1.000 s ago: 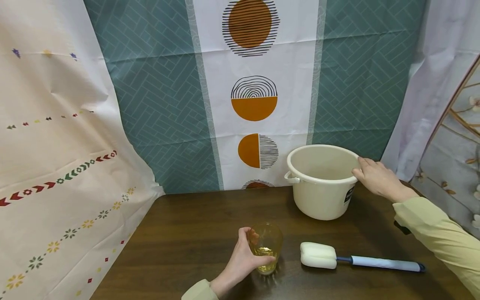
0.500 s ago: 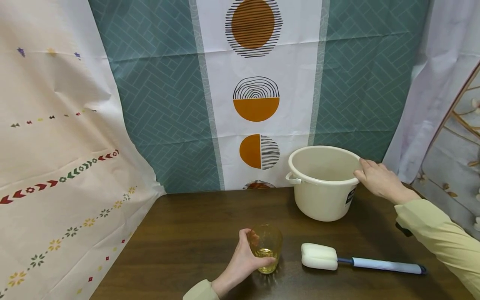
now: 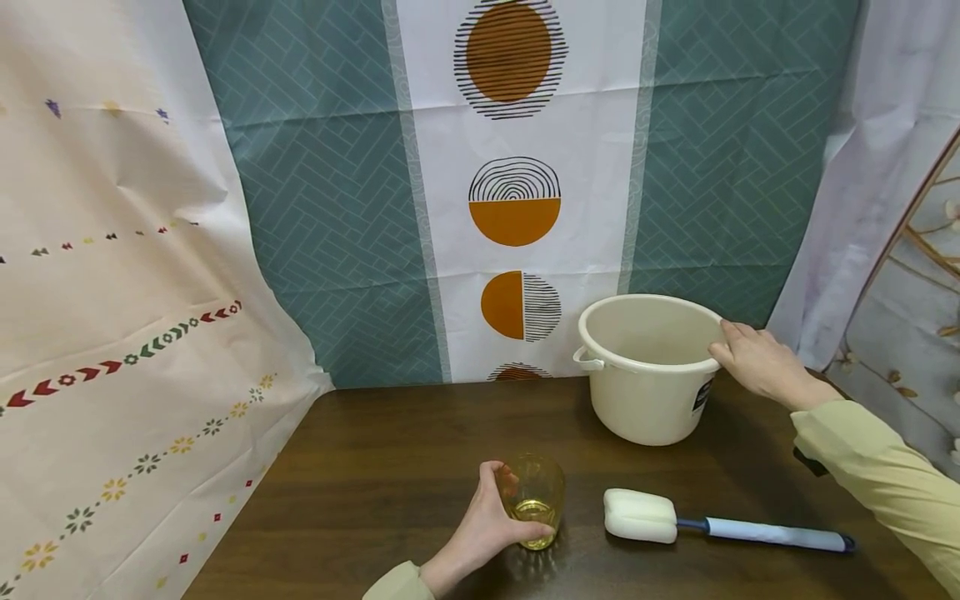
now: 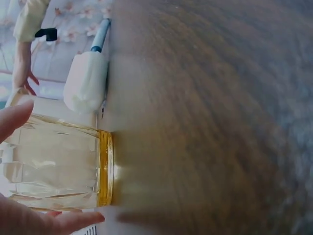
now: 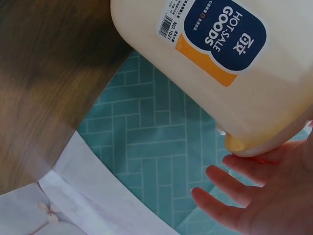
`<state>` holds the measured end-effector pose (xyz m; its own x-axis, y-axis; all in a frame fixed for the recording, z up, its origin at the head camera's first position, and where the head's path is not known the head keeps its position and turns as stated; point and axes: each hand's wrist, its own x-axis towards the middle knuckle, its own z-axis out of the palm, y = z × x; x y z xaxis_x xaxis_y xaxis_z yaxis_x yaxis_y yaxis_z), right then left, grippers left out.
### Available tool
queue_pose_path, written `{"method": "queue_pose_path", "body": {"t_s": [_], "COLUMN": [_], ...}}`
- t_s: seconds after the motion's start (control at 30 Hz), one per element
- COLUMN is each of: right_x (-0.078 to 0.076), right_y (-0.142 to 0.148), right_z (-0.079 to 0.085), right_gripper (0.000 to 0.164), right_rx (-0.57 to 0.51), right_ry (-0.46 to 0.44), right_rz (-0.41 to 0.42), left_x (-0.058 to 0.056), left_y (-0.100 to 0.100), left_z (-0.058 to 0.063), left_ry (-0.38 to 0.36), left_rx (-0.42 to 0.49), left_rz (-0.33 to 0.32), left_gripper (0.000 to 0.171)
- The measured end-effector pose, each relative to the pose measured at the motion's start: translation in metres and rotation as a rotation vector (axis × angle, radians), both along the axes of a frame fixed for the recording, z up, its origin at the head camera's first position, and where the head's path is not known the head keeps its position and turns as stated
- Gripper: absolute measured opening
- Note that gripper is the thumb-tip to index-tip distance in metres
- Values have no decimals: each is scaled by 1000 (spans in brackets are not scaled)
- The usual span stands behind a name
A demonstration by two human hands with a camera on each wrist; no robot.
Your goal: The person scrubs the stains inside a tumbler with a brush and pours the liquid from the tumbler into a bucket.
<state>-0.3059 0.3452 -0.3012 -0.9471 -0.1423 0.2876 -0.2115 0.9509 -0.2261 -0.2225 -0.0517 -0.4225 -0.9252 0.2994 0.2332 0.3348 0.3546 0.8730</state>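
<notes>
My left hand (image 3: 480, 523) holds an amber-tinted glass tumbler (image 3: 543, 482) upright at the front of the table, thumb on the near side and fingers round the far side. In the left wrist view the tumbler (image 4: 61, 164) stands with its thick base at the tabletop. My right hand (image 3: 761, 362) grips the right rim of a cream plastic bucket (image 3: 637, 408), which stands at the back right. In the right wrist view several fingers (image 5: 227, 208) spread out below the rim, beside the bucket's blue and orange label (image 5: 227, 36); the thumb is mostly hidden.
A sponge bottle brush (image 3: 640, 515) lies front right, its pale blue handle (image 3: 776, 534) pointing right. The dark wooden table (image 3: 360, 475) is backed by a green patterned cloth (image 3: 337, 208), with a cream cloth (image 3: 135, 333) at left.
The head view has shifted slightly, so everything sits a little lower. Both hands keep their places on the tumbler and the bucket rim.
</notes>
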Motion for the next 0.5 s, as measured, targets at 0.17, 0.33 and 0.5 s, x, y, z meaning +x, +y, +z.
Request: {"method": "queue_pose_path", "body": {"t_s": [0.17,0.33,0.5], "right_x": [-1,-3,-2], "right_y": [2,5,8], "right_z": [-1,-1,-2], "right_gripper": [62,64,68], "right_rx": [2,3,10], "right_ry": [8,8,7], "right_rz": [2,8,7], "left_x": [-2,-4,-10], "left_y": [-2,-7,-15], "left_z": [1,5,19], "left_ry": [7,14,5], "left_rx": [-25,-5,51], "left_rz": [-12,-45,-58], "left_gripper": [84,85,81]}}
